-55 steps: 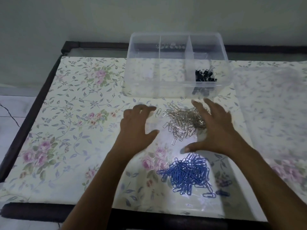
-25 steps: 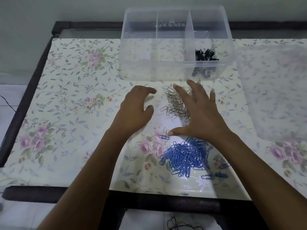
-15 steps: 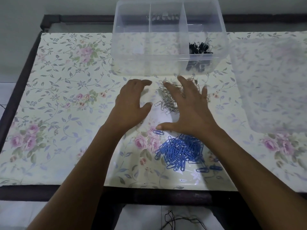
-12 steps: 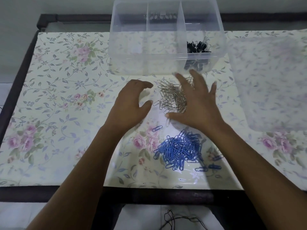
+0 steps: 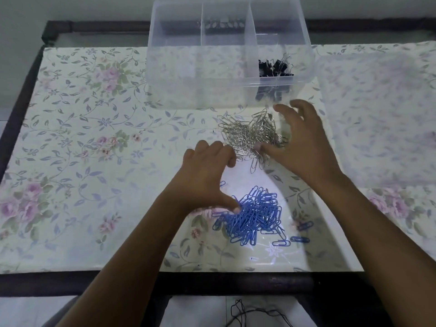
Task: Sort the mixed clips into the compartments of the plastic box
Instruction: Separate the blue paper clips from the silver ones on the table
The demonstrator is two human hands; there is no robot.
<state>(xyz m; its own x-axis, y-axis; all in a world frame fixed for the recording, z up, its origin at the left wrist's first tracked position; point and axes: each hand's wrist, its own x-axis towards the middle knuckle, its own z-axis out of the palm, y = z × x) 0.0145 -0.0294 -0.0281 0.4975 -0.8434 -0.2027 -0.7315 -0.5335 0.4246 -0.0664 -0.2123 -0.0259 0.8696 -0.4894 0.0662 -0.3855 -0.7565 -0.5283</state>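
A clear plastic box with three compartments stands at the back of the table; black binder clips lie in its right compartment. In front of it is a pile of silver paper clips, and nearer me a pile of blue paper clips. My left hand sits between the two piles, its bent fingers at the silver pile's near left edge and its thumb touching the blue pile. My right hand arches over the silver pile's right side, thumb on its near edge. Neither hand holds a clip.
A translucent lid lies flat on the right of the flowered tablecloth. Three loose blue clips lie right of the blue pile. The table's dark frame runs along the near edge, with a cable on the floor below.
My right hand has slid off the top of the silver pile to its right side. My left hand has dropped nearer me, its thumb now reaching the blue pile.
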